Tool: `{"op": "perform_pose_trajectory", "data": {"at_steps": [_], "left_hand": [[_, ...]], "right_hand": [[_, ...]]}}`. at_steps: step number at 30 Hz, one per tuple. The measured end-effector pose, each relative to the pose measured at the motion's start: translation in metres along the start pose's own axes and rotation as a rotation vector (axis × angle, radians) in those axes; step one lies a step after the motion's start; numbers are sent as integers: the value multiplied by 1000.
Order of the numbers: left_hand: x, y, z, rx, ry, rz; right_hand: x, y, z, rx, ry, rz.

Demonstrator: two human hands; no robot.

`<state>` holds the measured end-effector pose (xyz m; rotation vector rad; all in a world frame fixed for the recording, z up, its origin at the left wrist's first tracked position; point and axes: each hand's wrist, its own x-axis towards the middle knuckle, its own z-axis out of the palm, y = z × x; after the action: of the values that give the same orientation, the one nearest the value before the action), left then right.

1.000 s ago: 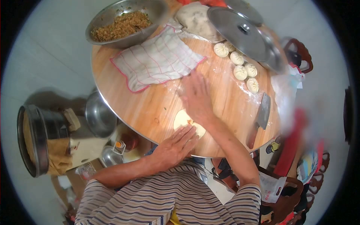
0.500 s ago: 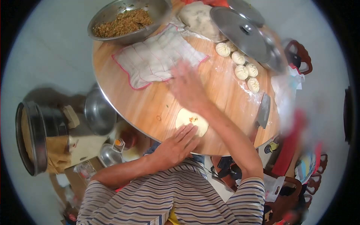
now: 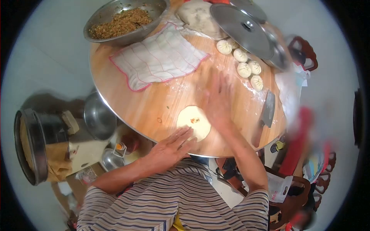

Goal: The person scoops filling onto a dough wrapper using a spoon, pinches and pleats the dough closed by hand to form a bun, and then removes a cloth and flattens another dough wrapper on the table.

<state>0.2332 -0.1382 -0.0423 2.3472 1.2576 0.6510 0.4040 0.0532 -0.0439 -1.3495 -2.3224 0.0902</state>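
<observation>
A round, flat dough wrapper (image 3: 185,115) lies near the front edge of the round wooden table, with a small dab of filling (image 3: 195,120) at its middle. The stretched fingers of my left hand (image 3: 171,146) rest on the wrapper's lower left edge. To the right of the wrapper is my right hand (image 3: 219,100), blurred by motion, its fingers reaching away from me with nothing visible in them. Beyond both hands lies a white cloth (image 3: 160,57) with pink lines and a pink border.
A metal bowl (image 3: 154,27) of brown filling stands at the far left. Several pleated buns (image 3: 244,70) sit beside a metal lid (image 3: 241,30), near a large dough mass (image 3: 198,17). A cleaver (image 3: 268,109) lies by the right edge of the table (image 3: 138,107).
My right hand has swung from the edge of the cloth to the right of the wrapper. My left hand stays at the wrapper's edge. The view has shifted slightly.
</observation>
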Motion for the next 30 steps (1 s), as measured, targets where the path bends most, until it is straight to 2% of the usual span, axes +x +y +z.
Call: {"op": "perform_pose_trajectory", "data": {"at_steps": [5, 7, 12, 13, 15, 17, 20, 22, 23, 25, 26, 28, 30], "left_hand": [[-4, 7, -5, 85, -26, 34], [0, 6, -2, -20, -17, 4], [-10, 6, 4, -30, -6, -45], [-8, 6, 4, -3, -16, -24], [-7, 12, 1, 17, -33, -18], [-11, 16, 0, 47, -38, -31], [-8, 13, -4, -2, 6, -15], [-13, 7, -13, -87, 92, -42], [-15, 6, -17, -91, 85, -52], [-13, 2, -26, -85, 154, -164], [-12, -2, -28, -111, 191, -143], [-9, -9, -31, -120, 178, -138], [-15, -6, -34, -125, 177, -138]], "right_hand": [[-10, 12, 18, -25, -58, -128], [-1, 14, 7, -17, -64, -183], [-24, -5, -16, 224, 75, 157], [-37, -7, -11, 220, 81, 166], [-63, -16, 4, 69, -65, 2], [-64, -16, 5, 56, -7, 53], [-55, -9, -6, 195, -86, 53], [-48, -14, -20, 523, 87, 282], [-52, -19, -17, 529, 77, 288], [-56, -32, -12, 153, 119, -110], [-60, -35, -8, 150, 119, -106], [-70, -43, 0, 195, -66, -233], [-73, -46, 0, 182, -117, -245]]}}
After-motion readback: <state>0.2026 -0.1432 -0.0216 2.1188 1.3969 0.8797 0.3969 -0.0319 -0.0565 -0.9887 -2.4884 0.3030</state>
